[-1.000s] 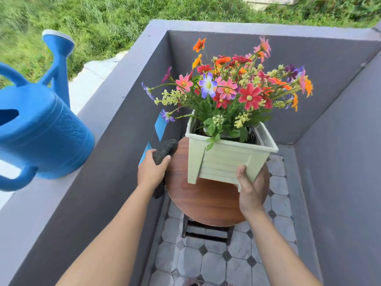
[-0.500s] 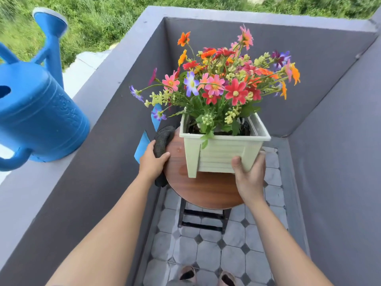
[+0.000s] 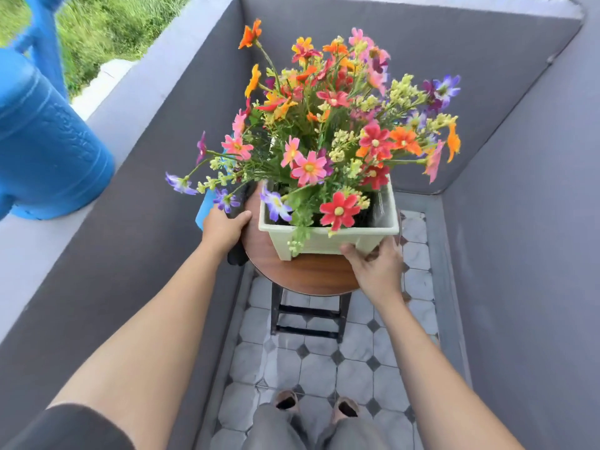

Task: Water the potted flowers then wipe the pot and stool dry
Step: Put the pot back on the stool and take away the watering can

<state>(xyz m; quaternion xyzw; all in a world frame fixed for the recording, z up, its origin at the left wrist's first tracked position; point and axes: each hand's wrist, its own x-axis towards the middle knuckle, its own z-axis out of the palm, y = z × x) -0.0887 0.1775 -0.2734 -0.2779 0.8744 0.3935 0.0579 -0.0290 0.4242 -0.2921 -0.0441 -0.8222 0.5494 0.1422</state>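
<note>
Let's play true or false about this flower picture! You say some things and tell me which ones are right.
1. The stool has a round, brown wooden top. True.
2. The blue watering can is pouring water on the flowers. False: it stands on the wall ledge to the left, with no hand on it.
3. The left hand holds a dark cloth at the stool's edge. True.
4. The right hand is touching the petals. False: it grips the pale green pot at its lower right corner.
5. The pot is round. False: it has straight sides and corners.
</note>
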